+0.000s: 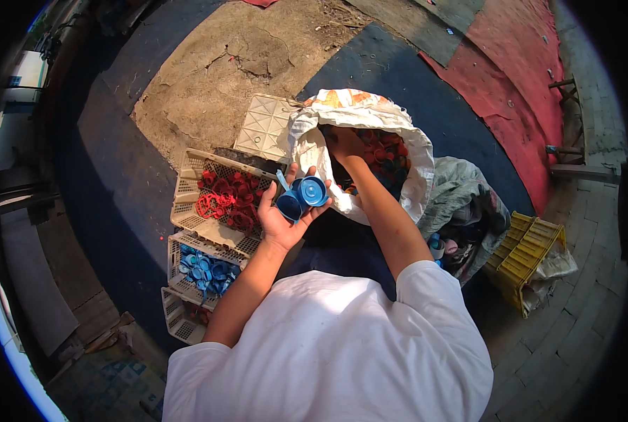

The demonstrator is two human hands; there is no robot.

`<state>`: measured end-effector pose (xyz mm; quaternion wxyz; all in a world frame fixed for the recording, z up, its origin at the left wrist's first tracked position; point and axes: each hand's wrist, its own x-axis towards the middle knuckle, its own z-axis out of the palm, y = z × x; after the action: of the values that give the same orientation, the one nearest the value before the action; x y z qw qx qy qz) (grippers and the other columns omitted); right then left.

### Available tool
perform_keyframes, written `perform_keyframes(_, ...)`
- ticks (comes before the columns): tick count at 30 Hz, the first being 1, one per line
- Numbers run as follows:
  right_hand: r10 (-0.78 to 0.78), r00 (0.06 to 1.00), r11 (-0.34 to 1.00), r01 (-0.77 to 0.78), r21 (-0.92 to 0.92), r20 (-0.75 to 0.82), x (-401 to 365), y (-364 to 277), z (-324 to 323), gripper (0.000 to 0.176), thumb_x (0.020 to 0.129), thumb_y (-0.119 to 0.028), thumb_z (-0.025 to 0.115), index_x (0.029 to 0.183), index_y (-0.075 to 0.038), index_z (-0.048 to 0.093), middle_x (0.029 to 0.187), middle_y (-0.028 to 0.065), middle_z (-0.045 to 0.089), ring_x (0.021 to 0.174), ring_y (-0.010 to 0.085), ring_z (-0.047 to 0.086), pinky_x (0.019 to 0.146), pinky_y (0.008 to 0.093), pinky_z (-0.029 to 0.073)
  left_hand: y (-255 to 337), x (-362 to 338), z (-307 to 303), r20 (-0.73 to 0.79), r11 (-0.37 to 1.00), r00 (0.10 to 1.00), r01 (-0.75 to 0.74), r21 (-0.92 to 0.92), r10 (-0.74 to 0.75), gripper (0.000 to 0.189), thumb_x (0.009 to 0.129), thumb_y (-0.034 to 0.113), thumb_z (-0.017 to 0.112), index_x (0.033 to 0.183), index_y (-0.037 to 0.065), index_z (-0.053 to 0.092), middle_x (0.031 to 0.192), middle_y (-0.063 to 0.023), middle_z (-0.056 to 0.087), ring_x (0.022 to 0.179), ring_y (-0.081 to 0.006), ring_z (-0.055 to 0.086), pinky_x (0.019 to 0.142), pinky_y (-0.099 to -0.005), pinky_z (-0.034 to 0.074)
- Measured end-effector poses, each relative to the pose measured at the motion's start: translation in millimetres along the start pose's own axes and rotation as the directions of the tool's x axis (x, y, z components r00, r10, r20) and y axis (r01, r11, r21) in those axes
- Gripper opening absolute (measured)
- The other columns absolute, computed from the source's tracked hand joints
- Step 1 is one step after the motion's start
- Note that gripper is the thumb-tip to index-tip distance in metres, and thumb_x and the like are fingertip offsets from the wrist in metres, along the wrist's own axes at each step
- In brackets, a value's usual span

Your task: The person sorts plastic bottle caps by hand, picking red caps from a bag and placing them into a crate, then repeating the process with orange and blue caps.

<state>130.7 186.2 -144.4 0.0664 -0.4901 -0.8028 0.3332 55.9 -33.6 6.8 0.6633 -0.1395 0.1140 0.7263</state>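
My left hand is palm up, fingers curled around blue plastic caps. Two round cups show, one with a ringed face, along with a light-blue strap or handle standing up beside them. Right of it, my right hand reaches down inside a white woven sack with a rolled-back rim. Red, orange and dark teal plastic caps fill the sack. My right fingers are in shadow among them, so I cannot see what they touch.
Left stand plastic crates: one with red caps, one with blue caps, and a smaller crate. A pale crate lies behind. To the right are a grey-green sack and a yellow crate.
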Motion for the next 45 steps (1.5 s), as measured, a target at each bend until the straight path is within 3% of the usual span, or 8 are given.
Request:
perform_keyframes(3,-0.115,0.984,0.984,0.131,0.119,-0.134,-10.2,20.2,0.3,0.026,0.089,-0.03,0.073,0.106,-0.01,0.073,0.104,0.0129,0.074,0.097,0.0329,0.071,0.083,0.0439,0.055,0.4,4.2,0.3,-0.005,1.0,1.0,0.014,0.026,-0.014,0.059,0.096,0.05,0.056,0.148,0.023,0.05,0.153,-0.0119,0.046,0.144,-0.0462,0.038,0.112,-0.0646,0.04)
perform_keyframes(9,0.108,0.983,0.806,0.003,0.592,-0.151,-58.5,11.7,-55.2,0.02,0.089,-0.021,0.077,0.094,-0.002,0.071,0.095,0.0117,0.071,0.074,0.0199,0.069,0.068,0.0321,0.053,-1.9,14.5,6.9,-0.02,0.996,0.999,0.05,0.071,-0.048,0.059,0.096,0.051,0.056,0.147,0.023,0.049,0.151,-0.0124,0.049,0.139,-0.0465,0.045,0.112,-0.0636,0.042)
perform_keyframes(12,-0.023,0.932,0.78,0.243,0.577,-0.361,-91.1,0.3,-79.7,0.018,0.09,-0.017,0.076,0.092,-0.001,0.069,0.087,0.0069,0.067,0.073,0.0142,0.065,0.067,0.0293,0.051,-5.3,20.0,9.3,-0.023,0.993,0.998,0.065,0.095,-0.063,0.06,0.096,0.05,0.056,0.148,0.022,0.049,0.15,-0.0126,0.05,0.139,-0.0467,0.046,0.111,-0.0631,0.043)
perform_keyframes(16,-0.02,0.949,0.664,0.249,0.706,-0.315,-133.3,-36.2,-119.6,0.015,0.089,-0.012,0.077,0.093,-0.001,0.067,0.09,0.0042,0.065,0.08,0.0108,0.064,0.07,0.0265,0.05,-11.8,25.1,17.2,-0.049,0.983,0.996,0.083,0.164,-0.076,0.059,0.096,0.051,0.055,0.147,0.021,0.049,0.149,-0.0122,0.051,0.137,-0.0441,0.049,0.11,-0.0621,0.044)
perform_keyframes(22,-0.54,0.745,0.714,0.652,0.254,-0.392,-176.4,-99.0,-173.1,0.025,0.073,-0.004,0.079,0.094,-0.007,0.065,0.1,0.0059,0.064,0.099,0.03,0.058,0.087,0.0406,0.05,-15.9,28.5,12.9,-0.089,0.981,0.992,0.107,0.164,-0.093,0.055,0.1,0.051,0.047,0.144,0.017,0.05,0.147,-0.0152,0.052,0.134,-0.0364,0.053,0.111,-0.0565,0.044)
perform_keyframes(26,-0.675,0.69,0.708,0.705,0.032,-0.261,-195.7,-102.9,-149.0,0.03,0.07,-0.01,0.083,0.096,-0.014,0.069,0.118,0.003,0.064,0.11,0.03,0.056,0.094,0.0504,0.047,-23.6,35.2,16.6,0.006,0.983,0.999,0.043,0.179,-0.045,0.057,0.103,0.053,0.037,0.144,0.016,0.051,0.147,-0.0175,0.05,0.138,-0.0414,0.046,0.117,-0.0578,0.035)
perform_keyframes(41,-0.673,0.675,0.677,0.727,0.114,-0.302,-205.2,-98.5,-147.1,0.029,0.074,-0.016,0.082,0.101,-0.015,0.072,0.119,0.0039,0.065,0.113,0.0279,0.054,0.097,0.046,0.041,-18.7,35.4,7.6,0.041,0.996,0.995,0.094,0.01,-0.094,0.055,0.1,0.051,0.049,0.144,0.019,0.053,0.149,-0.0158,0.049,0.141,-0.0434,0.041,0.111,-0.0598,0.043)
perform_keyframes(45,-0.327,0.844,0.832,0.471,0.294,-0.426,-176.4,-54.3,-140.7,0.029,0.081,-0.016,0.076,0.108,-0.008,0.07,0.109,0.0082,0.067,0.099,0.0294,0.063,0.088,0.0405,0.049,-13.4,36.3,6.9,0.031,0.993,0.993,0.117,-0.033,-0.116,0.053,0.099,0.047,0.052,0.144,0.02,0.053,0.149,-0.0141,0.05,0.142,-0.0431,0.043,0.111,-0.0612,0.044)
